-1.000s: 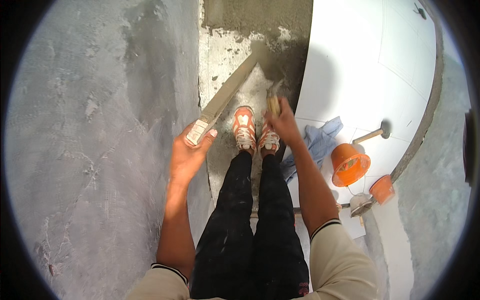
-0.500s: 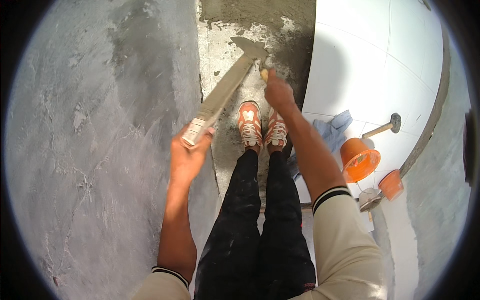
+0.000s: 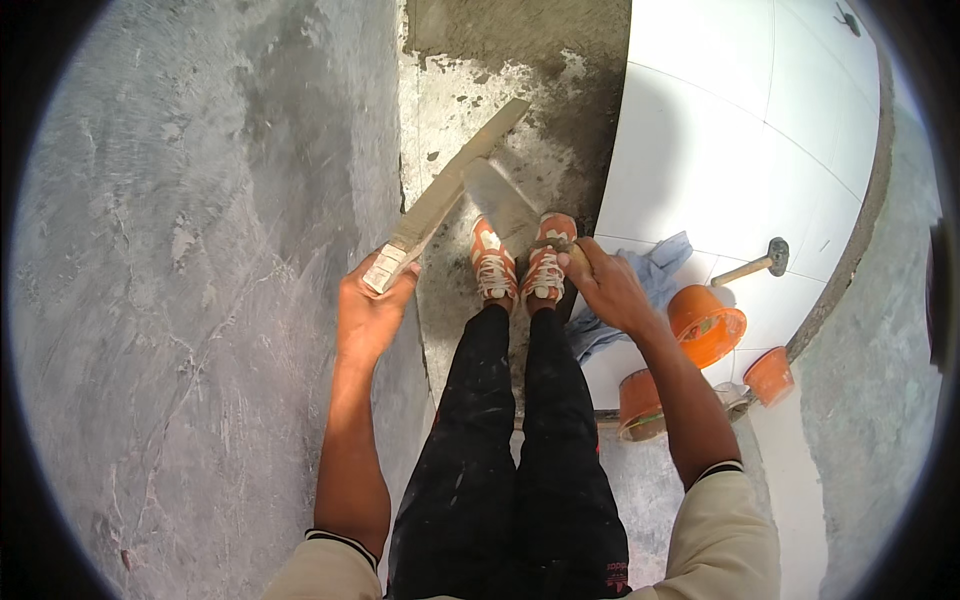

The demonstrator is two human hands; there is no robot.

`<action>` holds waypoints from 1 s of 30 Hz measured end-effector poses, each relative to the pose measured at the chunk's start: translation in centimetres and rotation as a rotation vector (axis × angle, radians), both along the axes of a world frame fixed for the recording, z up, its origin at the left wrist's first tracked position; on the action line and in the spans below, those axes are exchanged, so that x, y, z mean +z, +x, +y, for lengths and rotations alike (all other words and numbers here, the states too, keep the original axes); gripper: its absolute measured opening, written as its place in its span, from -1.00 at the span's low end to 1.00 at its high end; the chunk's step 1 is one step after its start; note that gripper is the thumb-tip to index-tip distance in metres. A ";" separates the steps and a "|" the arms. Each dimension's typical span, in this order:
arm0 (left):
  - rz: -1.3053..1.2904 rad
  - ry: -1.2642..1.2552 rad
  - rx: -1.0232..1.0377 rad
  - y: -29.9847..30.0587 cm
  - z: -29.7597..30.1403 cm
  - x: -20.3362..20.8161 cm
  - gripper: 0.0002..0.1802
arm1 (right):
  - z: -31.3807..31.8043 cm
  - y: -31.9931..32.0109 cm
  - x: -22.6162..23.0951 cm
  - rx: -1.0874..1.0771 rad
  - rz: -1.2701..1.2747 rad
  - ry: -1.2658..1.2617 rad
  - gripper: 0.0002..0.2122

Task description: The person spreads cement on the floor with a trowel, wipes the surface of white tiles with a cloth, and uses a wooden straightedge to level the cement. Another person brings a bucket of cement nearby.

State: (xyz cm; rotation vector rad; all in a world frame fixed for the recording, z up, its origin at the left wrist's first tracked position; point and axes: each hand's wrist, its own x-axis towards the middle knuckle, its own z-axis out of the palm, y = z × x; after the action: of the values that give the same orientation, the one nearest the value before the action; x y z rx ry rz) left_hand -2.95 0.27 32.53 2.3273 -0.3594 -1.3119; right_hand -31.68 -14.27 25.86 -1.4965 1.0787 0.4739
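Observation:
My left hand (image 3: pixel 366 318) is closed around the pale end of a long flat straightedge (image 3: pixel 452 188), coated in grey along its length and slanting up to the right. In my right hand (image 3: pixel 613 292) is a pointing trowel (image 3: pixel 500 198), its handle mostly hidden by the fingers. The trowel's blade points up and left, and its tip is close to the lower edge of the straightedge; I cannot tell whether they touch. Below both tools are my orange shoes (image 3: pixel 492 262), on a rough cement strip (image 3: pixel 440 110) with wet-looking grey mortar (image 3: pixel 520 30) at its far end.
White tiles (image 3: pixel 720 130) lie to the right. On them are a blue-grey cloth (image 3: pixel 645 275), a mallet (image 3: pixel 750 268) and an orange bucket (image 3: pixel 708 325). Two smaller orange containers (image 3: pixel 770 376) (image 3: pixel 640 405) stand nearer. A grey plastered surface (image 3: pixel 200 300) fills the left side.
My right hand has drawn the trowel back toward me and slightly right, away from the straightedge's far end. My left hand and the straightedge have hardly moved.

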 end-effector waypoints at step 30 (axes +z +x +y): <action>0.046 0.150 0.192 -2.3 -3.2 1.3 -0.75 | 1.2 7.9 -15.8 0.182 0.105 -0.467 -0.75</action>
State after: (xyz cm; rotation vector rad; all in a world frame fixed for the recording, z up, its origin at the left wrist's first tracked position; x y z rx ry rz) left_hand -5.22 -2.93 33.84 2.3805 -0.0218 -1.3349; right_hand -23.78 -13.12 10.04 -2.0114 1.1948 0.4489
